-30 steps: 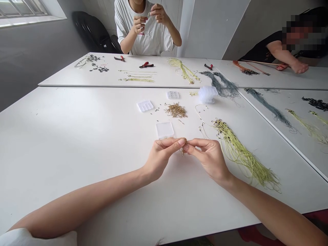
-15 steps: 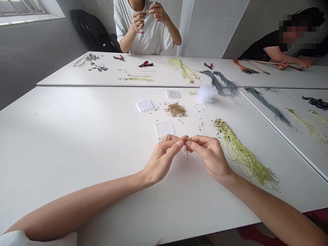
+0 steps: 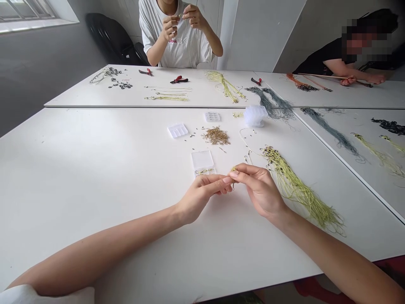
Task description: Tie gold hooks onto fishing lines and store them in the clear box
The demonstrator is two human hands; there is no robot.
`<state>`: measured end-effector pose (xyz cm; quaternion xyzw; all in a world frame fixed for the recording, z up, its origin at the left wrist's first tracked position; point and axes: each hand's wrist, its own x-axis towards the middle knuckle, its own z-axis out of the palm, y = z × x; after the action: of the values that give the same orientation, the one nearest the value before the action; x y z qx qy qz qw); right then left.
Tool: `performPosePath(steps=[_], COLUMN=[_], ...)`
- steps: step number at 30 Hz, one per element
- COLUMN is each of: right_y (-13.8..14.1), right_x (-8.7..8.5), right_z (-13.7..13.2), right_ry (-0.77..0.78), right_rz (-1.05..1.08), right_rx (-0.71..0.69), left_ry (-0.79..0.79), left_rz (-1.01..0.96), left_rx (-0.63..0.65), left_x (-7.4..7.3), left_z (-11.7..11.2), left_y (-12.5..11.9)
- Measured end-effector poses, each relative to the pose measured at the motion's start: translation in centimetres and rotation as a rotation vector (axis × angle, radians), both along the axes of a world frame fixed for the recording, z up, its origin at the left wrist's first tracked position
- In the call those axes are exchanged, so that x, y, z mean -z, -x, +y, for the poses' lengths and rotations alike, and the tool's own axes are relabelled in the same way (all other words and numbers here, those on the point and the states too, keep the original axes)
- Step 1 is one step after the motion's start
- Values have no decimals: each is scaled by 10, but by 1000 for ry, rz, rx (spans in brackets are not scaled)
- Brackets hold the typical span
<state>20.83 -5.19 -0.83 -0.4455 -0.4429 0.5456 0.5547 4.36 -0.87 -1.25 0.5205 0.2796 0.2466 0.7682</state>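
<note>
My left hand (image 3: 204, 192) and my right hand (image 3: 260, 185) meet above the table, thumbs and fingers pinched close together. Between the fingertips is a small fishing hook with yellow line (image 3: 233, 169); a thin metal end hangs below. The fingers hide much of it. Just behind my left hand lies an open clear plastic box (image 3: 203, 159), with yellow-lined hooks in its front part. To the right of my right hand is a long bundle of yellow-green fishing lines (image 3: 300, 190) with dark hooks at its near-top end.
Beyond my hands are a pile of gold-coloured hooks (image 3: 217, 136), two small clear boxes (image 3: 177, 130) and a stack of clear plastic pieces (image 3: 255, 115). Grey line bundles (image 3: 268, 101) lie farther back. Across the table, a person (image 3: 177, 38) handles a thin line near red-handled pliers (image 3: 179, 79).
My left hand has dropped slightly and its fingers have shifted lower on the piece. My right fingertips have risen a little, and more of the open box shows.
</note>
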Motion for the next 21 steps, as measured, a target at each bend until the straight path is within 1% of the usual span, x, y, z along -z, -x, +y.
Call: performPosePath(steps=[6,13,16,21], right_y=[1,0,-1,0], right_x=[2,7,10,15], right_z=[-1,1,1,1], right_ry=[33,110,144,149], right_rz=[39,98,137,195], right_rx=[3,7,5,-2], left_ry=[9,-19,-10,24], left_rz=[-10,-19,-35,-73], left_rx=[8,19,24,32], left_x=[4,6,8,9], left_z=[-1,-2,-3,-2], left_y=[0,0,-1,-2])
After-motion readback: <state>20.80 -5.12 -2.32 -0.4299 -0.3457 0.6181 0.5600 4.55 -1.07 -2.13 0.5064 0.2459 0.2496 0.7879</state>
